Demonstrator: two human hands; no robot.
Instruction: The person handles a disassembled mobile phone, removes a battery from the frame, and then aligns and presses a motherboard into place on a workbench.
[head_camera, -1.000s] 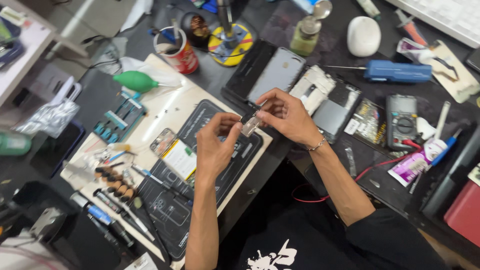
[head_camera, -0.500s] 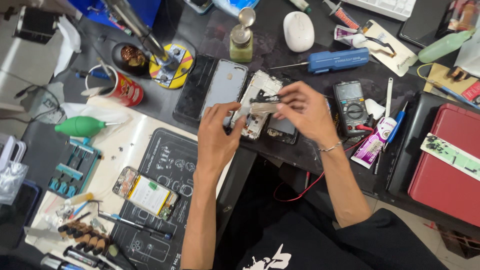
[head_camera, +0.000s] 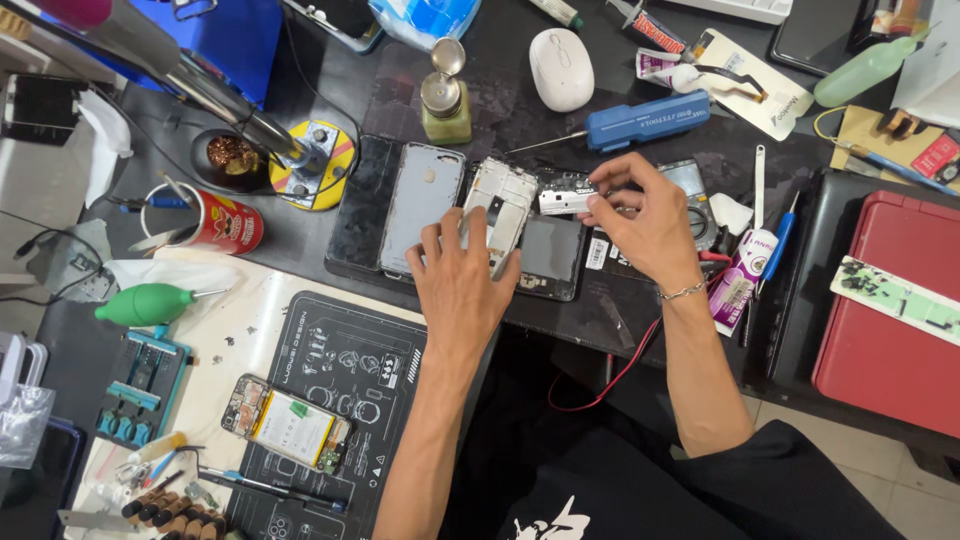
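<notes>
Silver metal phone part (head_camera: 562, 201), upper centre of frame, pinched in right hand (head_camera: 650, 225) grip. Left hand (head_camera: 462, 285) flat, fingers apart, resting on opened phone frame (head_camera: 500, 205) on dark desk (head_camera: 300, 255); blue screwdriver (head_camera: 640, 122) beyond.

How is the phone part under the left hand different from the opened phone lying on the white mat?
The frame under the left hand lies upright on the dark mat, pale and mostly bare; the opened phone lies sideways on the white mat, untouched, with a battery and circuit parts showing. The frame sits beside a grey back cover; the opened phone lies alone. Both are taken-apart phone pieces.
</notes>
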